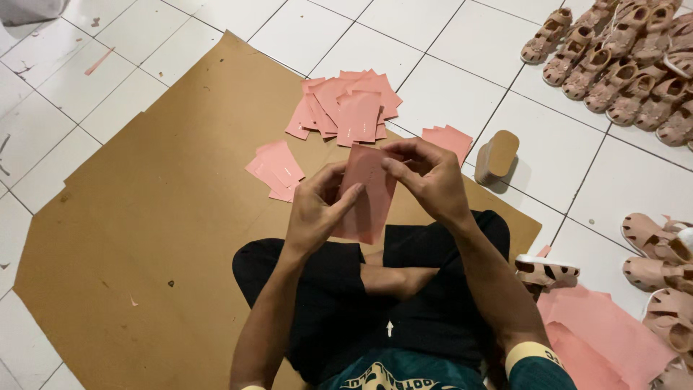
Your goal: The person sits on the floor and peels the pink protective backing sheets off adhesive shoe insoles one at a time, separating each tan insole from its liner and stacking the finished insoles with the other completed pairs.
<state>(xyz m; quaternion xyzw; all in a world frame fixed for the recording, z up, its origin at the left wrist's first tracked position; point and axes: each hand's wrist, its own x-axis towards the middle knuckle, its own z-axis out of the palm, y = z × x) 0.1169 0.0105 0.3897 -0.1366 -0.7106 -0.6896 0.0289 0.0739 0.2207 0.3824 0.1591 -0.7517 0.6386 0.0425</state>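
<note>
Both the left hand (pixel 315 209) and right hand (pixel 427 179) pinched one pink rectangular paper piece (pixel 368 193), seemingly mid-fold; finishing would call for pressing the crease flat.

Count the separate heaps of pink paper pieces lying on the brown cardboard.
3: a big heap at the top, a small one left of the hands, another beside the roll. Hands may hide more.

A white tiled floor (pixel 462 43) carries a large brown cardboard sheet (pixel 144 238) at centre-left, pink sandals (pixel 621 65) at upper right and at right (pixel 660 263), and pink paper sheets (pixel 606 332) at lower right. Piles of pink cards (pixel 350 108) lie on the cardboard.
</note>
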